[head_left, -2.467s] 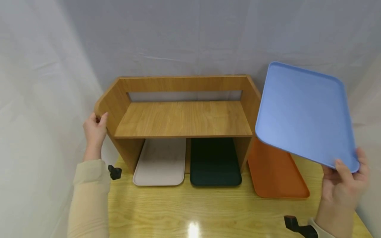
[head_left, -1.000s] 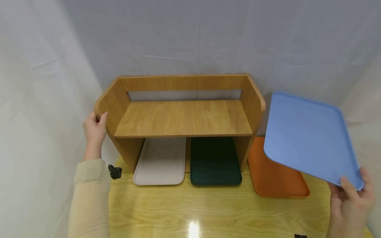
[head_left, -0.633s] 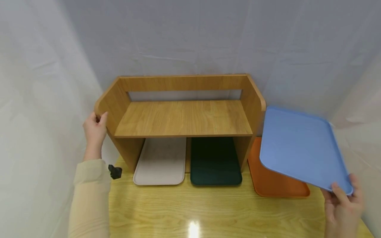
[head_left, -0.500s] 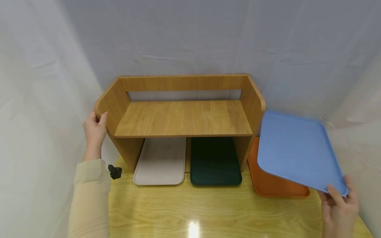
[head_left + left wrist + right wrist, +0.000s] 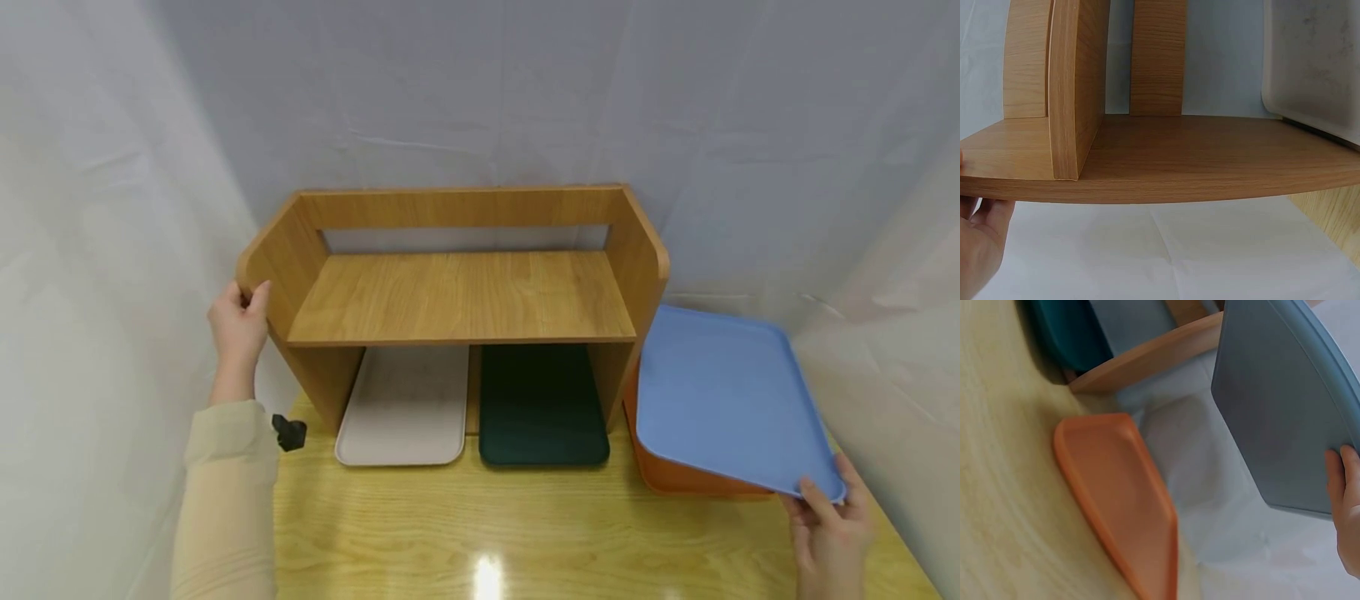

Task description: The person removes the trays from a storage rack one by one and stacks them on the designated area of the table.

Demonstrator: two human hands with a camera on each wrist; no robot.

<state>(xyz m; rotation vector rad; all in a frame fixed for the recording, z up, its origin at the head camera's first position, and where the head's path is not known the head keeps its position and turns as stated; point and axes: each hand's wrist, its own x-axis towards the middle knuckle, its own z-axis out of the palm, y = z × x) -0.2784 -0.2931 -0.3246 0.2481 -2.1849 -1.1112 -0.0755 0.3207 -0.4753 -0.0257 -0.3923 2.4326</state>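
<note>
My right hand [image 5: 831, 529] pinches the near right corner of a blue tray [image 5: 727, 400], thumb on top and fingers below. The tray hangs above an orange tray [image 5: 693, 482] and hides most of it in the head view. In the right wrist view a gap shows between the blue tray's underside [image 5: 1279, 406] and the orange tray [image 5: 1119, 481] on the table. My left hand [image 5: 238, 323] grips the front edge of the left side panel of a wooden shelf [image 5: 465, 300]; the left wrist view shows its fingers [image 5: 988, 219] at that panel.
Under the shelf, a pale tray [image 5: 408, 417] lies in the left compartment and a dark green tray [image 5: 543, 417] in the right one. Both stick out past the front. The wooden table [image 5: 465, 533] spreads before them, with white cloth [image 5: 480, 100] behind and at the sides.
My right hand has lowered the blue tray and brought it left, so it covers more of the orange tray. The left hand and the shelf have stayed in place.
</note>
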